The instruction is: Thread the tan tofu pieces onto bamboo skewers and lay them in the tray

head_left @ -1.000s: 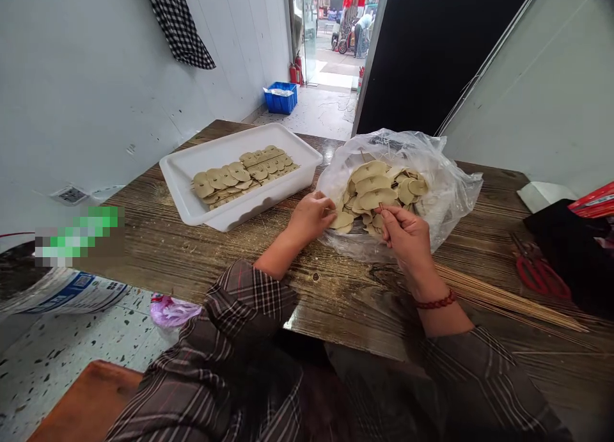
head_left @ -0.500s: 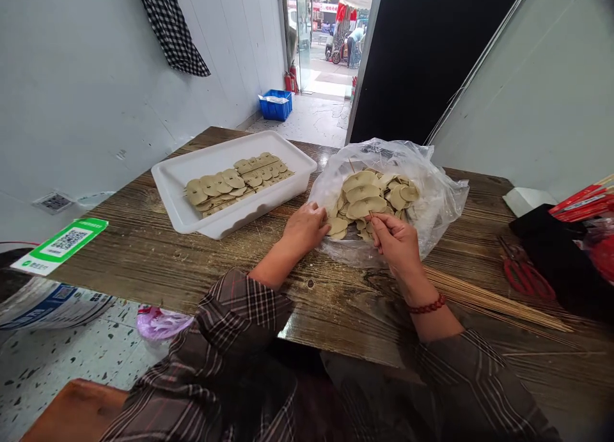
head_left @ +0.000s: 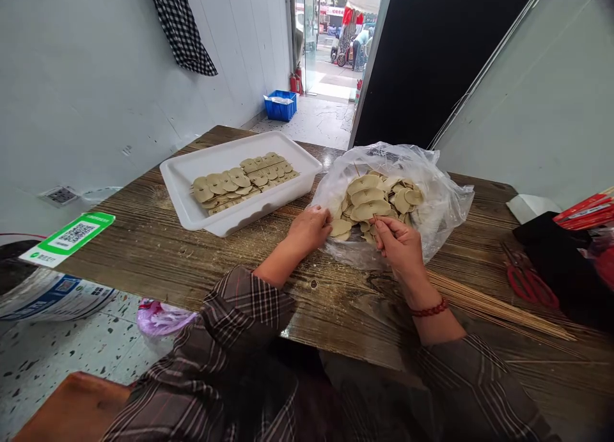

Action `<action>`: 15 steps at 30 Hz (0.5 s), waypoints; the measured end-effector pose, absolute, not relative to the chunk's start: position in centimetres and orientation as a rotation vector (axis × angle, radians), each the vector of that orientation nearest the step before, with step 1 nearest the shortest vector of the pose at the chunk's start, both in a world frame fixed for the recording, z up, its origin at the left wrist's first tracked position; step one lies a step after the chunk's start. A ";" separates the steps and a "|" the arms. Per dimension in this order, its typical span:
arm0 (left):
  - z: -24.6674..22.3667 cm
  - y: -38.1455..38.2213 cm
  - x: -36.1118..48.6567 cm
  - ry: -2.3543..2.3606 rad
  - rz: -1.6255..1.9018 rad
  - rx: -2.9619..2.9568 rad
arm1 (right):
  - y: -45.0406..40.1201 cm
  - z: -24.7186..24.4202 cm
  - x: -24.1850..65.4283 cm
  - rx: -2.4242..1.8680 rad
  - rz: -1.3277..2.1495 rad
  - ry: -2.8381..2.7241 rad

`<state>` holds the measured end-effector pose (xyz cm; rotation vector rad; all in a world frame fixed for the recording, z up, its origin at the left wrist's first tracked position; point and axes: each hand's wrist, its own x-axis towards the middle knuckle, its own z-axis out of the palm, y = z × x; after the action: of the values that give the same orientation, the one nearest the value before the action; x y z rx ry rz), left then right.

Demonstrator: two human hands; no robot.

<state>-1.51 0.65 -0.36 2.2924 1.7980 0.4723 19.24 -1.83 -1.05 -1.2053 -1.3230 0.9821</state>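
My right hand (head_left: 399,240) pinches the near end of a thin wooden skewer (head_left: 375,218). Several flat, round, grey-green slices (head_left: 370,210) are threaded on it in an overlapping row, and its tip pokes out beyond them. Under this row, loose slices of the same kind (head_left: 401,197) lie heaped on a clear plastic bag (head_left: 446,202). At the bag's left edge rests my left hand (head_left: 311,228), fingers curled in beside a few slices; what they grip, if anything, is hidden. Filled skewers (head_left: 220,184) lie stacked in a white tray (head_left: 230,226) to the left.
Bare skewers (head_left: 499,304) lie in a bundle right of my right forearm. Red-handled scissors (head_left: 530,282) and a black holder (head_left: 556,250) with red packets stand at the far right. A green payment card (head_left: 71,237) sits on the wooden table's (head_left: 158,263) left edge.
The whole view has shifted slightly, so everything appears a little further right. Both hands keep nearly the same place and grip, and the row of slices looks the same.
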 end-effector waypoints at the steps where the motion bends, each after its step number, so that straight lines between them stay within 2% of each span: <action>1: -0.3 0.7 -1.5 1.806 0.458 2.271 | -1.8 -1.0 19.2 -1.202 0.986 -1.322; 15: 0.6 -0.1 -0.9 1.862 0.317 2.352 | -1.7 -1.5 19.3 -1.166 0.990 -1.312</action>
<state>-0.90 -0.06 0.63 2.3518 1.8618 0.3172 19.32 -1.73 -1.55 -1.1662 -1.3117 0.9899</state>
